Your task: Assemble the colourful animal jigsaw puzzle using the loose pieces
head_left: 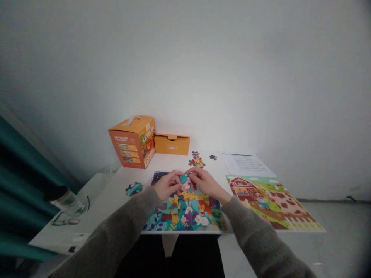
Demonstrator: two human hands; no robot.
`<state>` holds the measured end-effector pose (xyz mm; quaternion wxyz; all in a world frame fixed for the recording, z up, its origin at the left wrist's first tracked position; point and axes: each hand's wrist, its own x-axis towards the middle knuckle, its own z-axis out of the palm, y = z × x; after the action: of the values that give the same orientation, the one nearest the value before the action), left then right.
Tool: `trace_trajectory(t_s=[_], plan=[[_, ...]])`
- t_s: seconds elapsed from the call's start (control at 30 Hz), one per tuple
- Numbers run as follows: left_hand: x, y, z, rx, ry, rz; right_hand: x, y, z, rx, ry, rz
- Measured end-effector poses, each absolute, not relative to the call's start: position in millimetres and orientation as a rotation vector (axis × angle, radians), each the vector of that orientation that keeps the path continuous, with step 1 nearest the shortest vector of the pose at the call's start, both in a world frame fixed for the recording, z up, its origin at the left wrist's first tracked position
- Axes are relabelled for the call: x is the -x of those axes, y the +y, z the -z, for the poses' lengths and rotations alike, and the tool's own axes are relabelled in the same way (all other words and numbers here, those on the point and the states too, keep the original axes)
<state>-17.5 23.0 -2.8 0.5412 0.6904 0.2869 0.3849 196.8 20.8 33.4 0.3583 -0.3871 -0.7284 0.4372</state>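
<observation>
The white counter (116, 193) carries the animal jigsaw (185, 212) at its front edge. Above the jigsaw's far edge, left hand (167, 184) and right hand (204, 181) fingers pinch a teal piece (184, 178); lower it flat, tabs aligned

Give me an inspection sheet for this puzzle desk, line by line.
Surface: white table, against a plain wall.
Job's things: teal jigsaw piece held by both hands over the colourful animal jigsaw, partly assembled.
Clutter: finished farm jigsaw; loose teal pieces; loose pieces at back; tall orange box; flat orange box; printed sheet; glass jar.
Grippers: left hand and right hand pinching the piece.
Cables: nothing seen.
Surroundings: teal curtain at left; grey floor.
</observation>
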Motion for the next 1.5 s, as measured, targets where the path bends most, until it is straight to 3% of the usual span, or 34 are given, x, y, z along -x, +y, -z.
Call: trace_trajectory(t_s=[0.43,1.03,1.33,1.5], plan=[[9,20,8,-1.554,0.702,-0.952,-207,7,-36,1.102,-1.969,-1.118],[13,21,1,-2.472,0.933,-0.836,-223,2,-23,1.090,-1.878,-1.246],[4,19,3,-2.628,0.877,-0.840,-244,-2,-8,1.200,-1.606,-1.022],[-1,19,10,-2.660,0.921,-0.751,-250,-7,9,1.223,-1.751,-0.943]])
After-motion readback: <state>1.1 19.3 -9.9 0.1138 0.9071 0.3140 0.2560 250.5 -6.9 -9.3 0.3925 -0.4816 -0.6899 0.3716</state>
